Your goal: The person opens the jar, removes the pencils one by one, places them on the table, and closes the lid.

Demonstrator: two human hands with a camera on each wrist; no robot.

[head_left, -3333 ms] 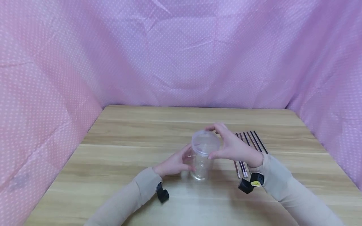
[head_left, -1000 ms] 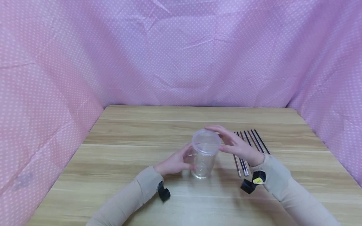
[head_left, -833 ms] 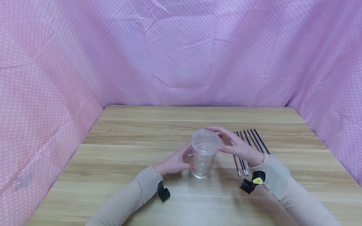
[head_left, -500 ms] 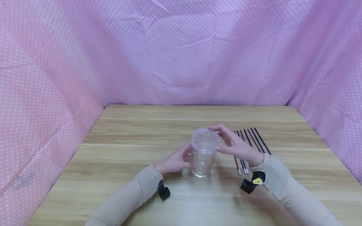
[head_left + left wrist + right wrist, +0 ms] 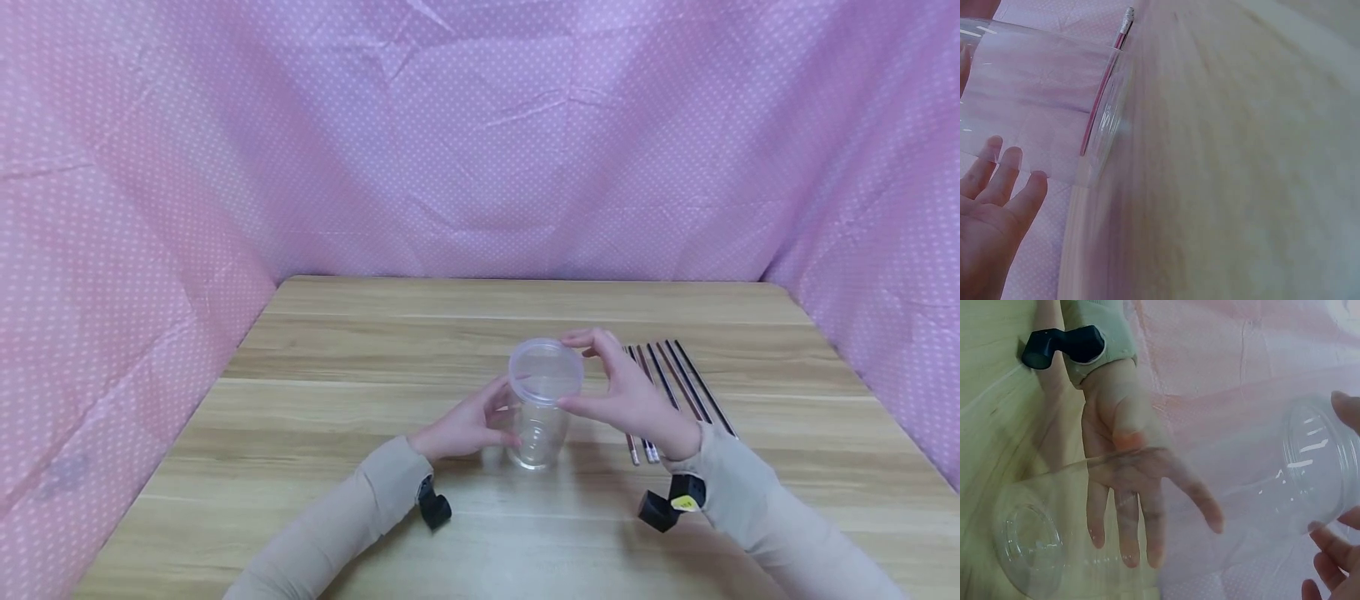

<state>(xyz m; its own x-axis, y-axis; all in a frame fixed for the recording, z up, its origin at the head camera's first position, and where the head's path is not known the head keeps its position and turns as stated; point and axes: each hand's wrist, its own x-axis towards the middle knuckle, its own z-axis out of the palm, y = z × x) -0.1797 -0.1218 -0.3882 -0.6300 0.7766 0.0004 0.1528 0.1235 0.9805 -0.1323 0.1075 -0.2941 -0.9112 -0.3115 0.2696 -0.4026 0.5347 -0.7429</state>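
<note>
A clear plastic jar stands upright on the table, topped by a round, translucent lid. My left hand holds the jar's body from the left, fingers spread round the wall, as the left wrist view also shows with its fingertips against the plastic. Round the lid's right side is my right hand, thumb at the near edge and index finger at the far edge. Seen through the jar in the right wrist view, the left palm faces the wall. Nothing shows inside the jar.
Several pencils lie side by side to the right of the jar, partly behind the right hand and wrist. Each wrist carries a black camera. A pink dotted cloth hangs round the back and sides of the wooden table.
My right hand has turned clockwise on the lid: its thumb slid left along the near edge, its index finger moved right, and its wrist came nearer. The left hand and jar have hardly moved.
</note>
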